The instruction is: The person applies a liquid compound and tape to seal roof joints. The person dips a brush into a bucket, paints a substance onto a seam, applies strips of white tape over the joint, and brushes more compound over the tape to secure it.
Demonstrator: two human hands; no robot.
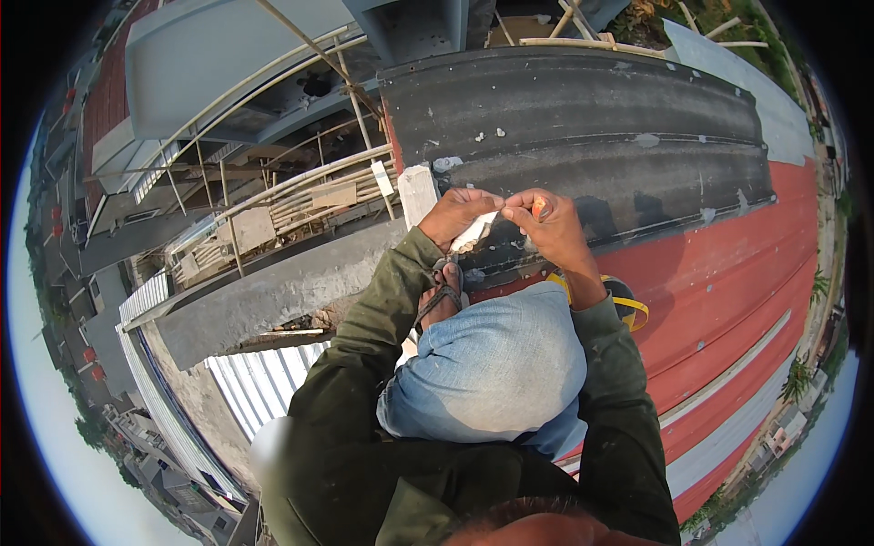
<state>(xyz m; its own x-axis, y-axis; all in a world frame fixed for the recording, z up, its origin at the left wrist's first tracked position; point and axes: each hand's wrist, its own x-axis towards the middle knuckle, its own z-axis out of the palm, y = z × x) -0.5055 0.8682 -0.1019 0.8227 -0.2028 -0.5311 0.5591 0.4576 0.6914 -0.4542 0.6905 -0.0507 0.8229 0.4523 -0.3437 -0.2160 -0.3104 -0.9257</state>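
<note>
My left hand (458, 217) is closed in a pinch, with a crumpled white strip (473, 237) hanging from it; whether it is cloth or some other sheet I cannot tell. Its fingertips meet those of my right hand (553, 229), which is closed too. Between the right fingers shows the rounded end of a small orange-red object (543, 208); the rest of it is hidden in the hand. Both hands are over the dark corrugated roof sheet (583, 127), just beyond my bent knee in blue jeans. A sandalled foot (443, 296) is below the left hand.
A pale block (418, 194) stands by the left hand, at the end of a grey concrete ledge (291, 273). Red roofing (728, 273) slopes away right. Beside my knee lies a black thing with a yellow band (628, 305). Bamboo scaffolding (300, 196) and a drop are at left.
</note>
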